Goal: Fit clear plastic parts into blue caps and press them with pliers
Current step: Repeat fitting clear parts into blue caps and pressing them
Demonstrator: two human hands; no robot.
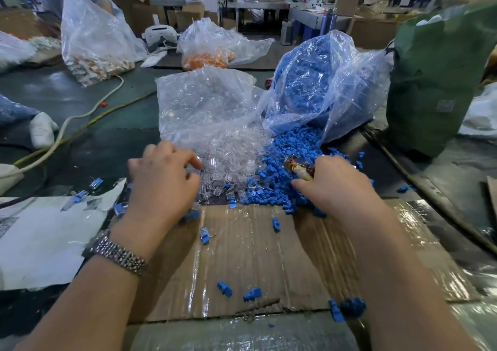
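A heap of clear plastic parts (228,159) spills from a clear bag (204,103) in the middle. To its right, blue caps (285,173) pour out of a bigger bag (322,81). My left hand (164,181) reaches into the near edge of the clear heap with fingers curled; what they hold is hidden. My right hand (333,186) grips the pliers (298,169), whose worn handles and tip stick out to the left, while its fingers touch the blue caps. Several assembled pieces (88,189) lie at the left.
A flattened taped cardboard sheet (255,256) lies in front of me with loose blue caps (252,294) on it. White paper (45,237) lies at left. A green sack (441,76) stands at right. Cables (88,114) cross the table. Another person works at the far left behind bags.
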